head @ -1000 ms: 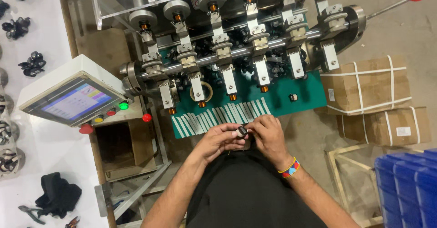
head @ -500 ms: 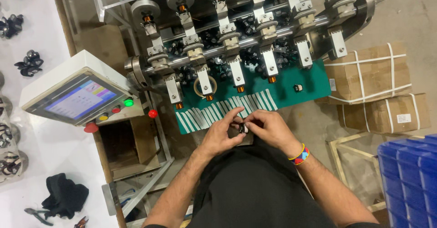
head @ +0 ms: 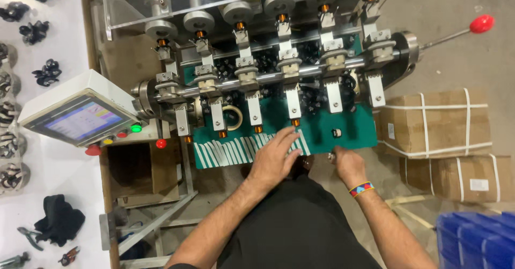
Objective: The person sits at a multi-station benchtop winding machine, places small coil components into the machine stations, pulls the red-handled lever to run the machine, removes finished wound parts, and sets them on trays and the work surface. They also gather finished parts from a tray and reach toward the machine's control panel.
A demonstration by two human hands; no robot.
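Head view: the green tray (head: 343, 124) is touched by the flat, open left hand (head: 274, 159), while the right hand (head: 347, 164) is curled at its stiff edge, contents not visible.

Blue bins (head: 475, 242) cut off bottom-right

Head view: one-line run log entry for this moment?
left hand flat on white strips | right hand at green tray edge | winding machine ahead

Green tray (head: 351, 132) with white striped parts (head: 236, 152); red lever knob (head: 481, 23); multicoloured wristband (head: 361, 188); blue bins (head: 477, 242); possibly orange-copper coils (head: 295, 122).
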